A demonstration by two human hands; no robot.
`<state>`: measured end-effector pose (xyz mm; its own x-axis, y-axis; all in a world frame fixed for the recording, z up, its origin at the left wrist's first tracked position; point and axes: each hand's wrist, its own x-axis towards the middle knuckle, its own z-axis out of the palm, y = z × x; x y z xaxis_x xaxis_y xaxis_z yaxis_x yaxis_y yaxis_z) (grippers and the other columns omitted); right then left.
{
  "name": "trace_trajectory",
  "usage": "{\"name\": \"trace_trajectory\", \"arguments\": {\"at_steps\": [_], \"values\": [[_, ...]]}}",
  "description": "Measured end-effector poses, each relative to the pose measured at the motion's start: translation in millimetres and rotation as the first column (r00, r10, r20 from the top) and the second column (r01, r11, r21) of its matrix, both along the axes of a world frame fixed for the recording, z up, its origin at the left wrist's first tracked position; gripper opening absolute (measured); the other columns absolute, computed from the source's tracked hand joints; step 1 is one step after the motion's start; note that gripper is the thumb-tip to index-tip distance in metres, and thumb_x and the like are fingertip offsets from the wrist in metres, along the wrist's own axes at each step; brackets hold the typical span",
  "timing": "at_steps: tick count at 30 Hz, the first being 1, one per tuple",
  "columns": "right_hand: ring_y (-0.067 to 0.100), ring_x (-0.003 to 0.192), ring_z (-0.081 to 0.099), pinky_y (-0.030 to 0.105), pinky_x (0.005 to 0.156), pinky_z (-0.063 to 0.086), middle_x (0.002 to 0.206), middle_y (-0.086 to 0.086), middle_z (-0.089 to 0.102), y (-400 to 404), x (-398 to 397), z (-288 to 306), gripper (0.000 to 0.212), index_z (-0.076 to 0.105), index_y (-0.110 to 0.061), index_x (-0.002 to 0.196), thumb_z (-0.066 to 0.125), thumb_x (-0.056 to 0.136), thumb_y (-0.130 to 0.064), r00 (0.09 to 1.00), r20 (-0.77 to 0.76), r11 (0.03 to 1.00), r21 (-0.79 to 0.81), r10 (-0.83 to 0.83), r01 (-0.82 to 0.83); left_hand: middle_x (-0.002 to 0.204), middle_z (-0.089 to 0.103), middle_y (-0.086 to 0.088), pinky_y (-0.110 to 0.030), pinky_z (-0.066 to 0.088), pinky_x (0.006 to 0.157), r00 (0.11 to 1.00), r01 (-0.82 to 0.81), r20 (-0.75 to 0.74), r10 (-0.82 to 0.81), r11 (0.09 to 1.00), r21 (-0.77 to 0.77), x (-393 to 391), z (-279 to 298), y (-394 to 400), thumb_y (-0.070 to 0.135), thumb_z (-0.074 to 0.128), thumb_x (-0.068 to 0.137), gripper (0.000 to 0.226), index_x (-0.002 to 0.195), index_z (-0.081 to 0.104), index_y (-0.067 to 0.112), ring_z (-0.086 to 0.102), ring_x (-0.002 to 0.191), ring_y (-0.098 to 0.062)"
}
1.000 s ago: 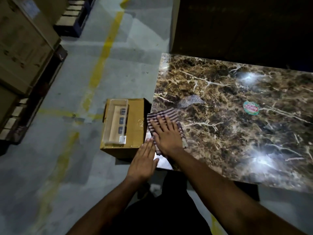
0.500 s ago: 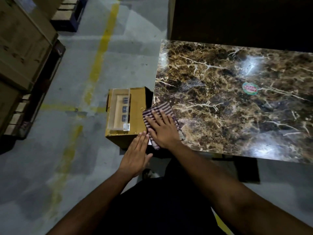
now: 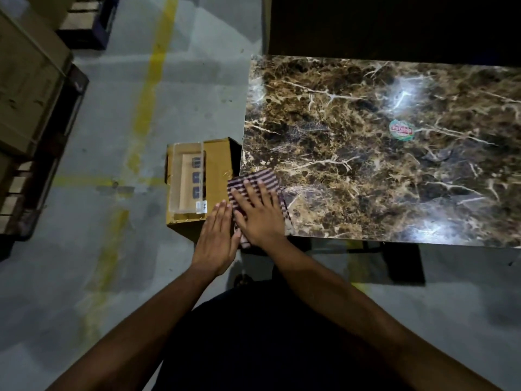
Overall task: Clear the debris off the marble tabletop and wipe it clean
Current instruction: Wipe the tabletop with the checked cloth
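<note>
The brown marble tabletop [image 3: 366,153] fills the right half of the head view. A striped cloth [image 3: 266,177] lies folded at its near left corner and hangs slightly over the left edge. My right hand [image 3: 260,214] presses flat on the cloth with fingers spread. My left hand [image 3: 217,238] is held flat, fingers straight and together, just off the table's left edge beside the cloth, its palm side against the edge. A round green and red sticker [image 3: 401,130] sits on the marble toward the right.
A cardboard box [image 3: 217,162] stands on the floor against the table's left edge, with a clear plastic tray [image 3: 187,180] on top. Wooden crates on pallets [image 3: 25,94] line the far left. Yellow lines [image 3: 146,103] mark the concrete floor. A dark surface lies behind the table.
My right hand has slid the cloth toward the table's near left corner and over the edge. My left hand has stayed flat beside that edge. The camera view has shifted.
</note>
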<state>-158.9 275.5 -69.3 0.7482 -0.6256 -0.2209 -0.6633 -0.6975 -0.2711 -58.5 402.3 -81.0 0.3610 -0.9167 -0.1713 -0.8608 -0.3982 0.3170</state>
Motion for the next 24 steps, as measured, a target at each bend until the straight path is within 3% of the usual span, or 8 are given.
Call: {"name": "trace_trajectory", "arguments": {"at_steps": [2,4,7,11,15,18,21,24], "values": [[0.027,0.158,-0.011,0.053,0.125,-0.008,0.172,-0.002,-0.004,-31,-9,-1,0.061,0.002,-0.043,0.162,0.014,0.105,-0.06,0.998,-0.027,0.998,-0.029,-0.051,0.05,0.169,0.007,-0.009,-0.038,0.006,0.127,0.999,0.04,0.014,-0.04,0.999,-0.013,4,3,-7,0.046,0.031,0.104,0.071,0.161,0.01,0.008,-0.001,0.156,-0.02],[0.03,0.157,-0.013,0.057,0.125,-0.007,0.171,-0.002,-0.008,-59,-36,-4,0.061,-0.004,-0.042,0.161,0.012,0.105,-0.061,0.976,-0.04,0.976,-0.04,-0.215,0.213,0.169,0.006,-0.009,-0.039,0.006,0.127,0.995,0.088,0.038,-0.088,0.996,-0.015,6,5,-15,0.044,0.036,0.106,0.071,0.161,0.009,0.009,-0.001,0.156,-0.021],[0.033,0.158,-0.008,0.058,0.125,0.001,0.172,0.001,0.0,-61,-81,-5,0.063,0.002,-0.038,0.163,0.017,0.105,-0.059,0.926,-0.024,0.926,-0.049,-0.376,0.375,0.17,0.004,-0.008,-0.041,0.008,0.127,0.996,0.09,0.025,-0.09,0.996,-0.004,1,9,-35,0.044,0.037,0.106,0.071,0.161,0.008,0.01,-0.001,0.156,-0.021],[0.036,0.158,-0.007,0.058,0.125,-0.001,0.172,0.004,0.004,-20,-72,-6,0.066,0.005,-0.034,0.164,0.022,0.104,-0.055,0.948,-0.017,0.948,-0.036,-0.318,0.318,0.169,0.003,-0.009,-0.043,0.007,0.127,0.993,0.114,0.031,-0.114,0.993,0.016,-13,7,-60,0.042,0.031,0.107,0.066,0.161,0.011,0.011,0.0,0.156,-0.023],[0.031,0.157,-0.013,0.053,0.122,-0.015,0.172,0.0,-0.009,-77,-48,-4,0.063,-0.002,-0.039,0.162,0.016,0.105,-0.059,0.989,-0.013,0.988,-0.047,-0.15,0.149,0.17,0.004,-0.008,-0.045,0.009,0.127,0.991,0.13,0.019,-0.13,0.991,0.015,-14,4,-88,0.039,0.031,0.107,0.065,0.162,0.009,0.012,0.001,0.157,-0.023],[0.03,0.158,-0.011,0.053,0.124,-0.011,0.172,-0.001,-0.006,-119,-67,-6,0.062,-0.001,-0.04,0.162,0.017,0.106,-0.058,0.956,-0.028,0.954,-0.067,-0.293,0.291,0.17,0.002,-0.006,-0.043,0.005,0.127,0.993,0.12,-0.004,-0.12,0.993,0.01,-10,6,-109,0.042,0.029,0.107,0.065,0.162,0.008,0.014,0.001,0.156,-0.022],[0.032,0.158,-0.007,0.055,0.126,-0.003,0.172,-0.001,-0.003,-108,-85,-6,0.063,0.001,-0.038,0.163,0.021,0.106,-0.055,0.909,-0.009,0.908,-0.063,-0.416,0.415,0.17,0.001,-0.007,-0.041,0.004,0.127,0.998,0.06,0.004,-0.06,0.998,-0.004,-7,7,-129,0.044,0.028,0.108,0.065,0.162,0.009,0.013,-0.002,0.156,-0.021],[0.032,0.157,-0.012,0.056,0.125,-0.006,0.172,-0.001,-0.006,-79,-73,-2,0.063,0.0,-0.037,0.163,0.02,0.105,-0.055,0.936,-0.02,0.936,-0.015,-0.352,0.351,0.17,0.0,-0.006,-0.041,0.004,0.127,1.0,0.025,-0.004,-0.025,1.0,0.0,-7,7,-150,0.043,0.025,0.108,0.064,0.162,0.009,0.013,-0.002,0.156,-0.021]]}}
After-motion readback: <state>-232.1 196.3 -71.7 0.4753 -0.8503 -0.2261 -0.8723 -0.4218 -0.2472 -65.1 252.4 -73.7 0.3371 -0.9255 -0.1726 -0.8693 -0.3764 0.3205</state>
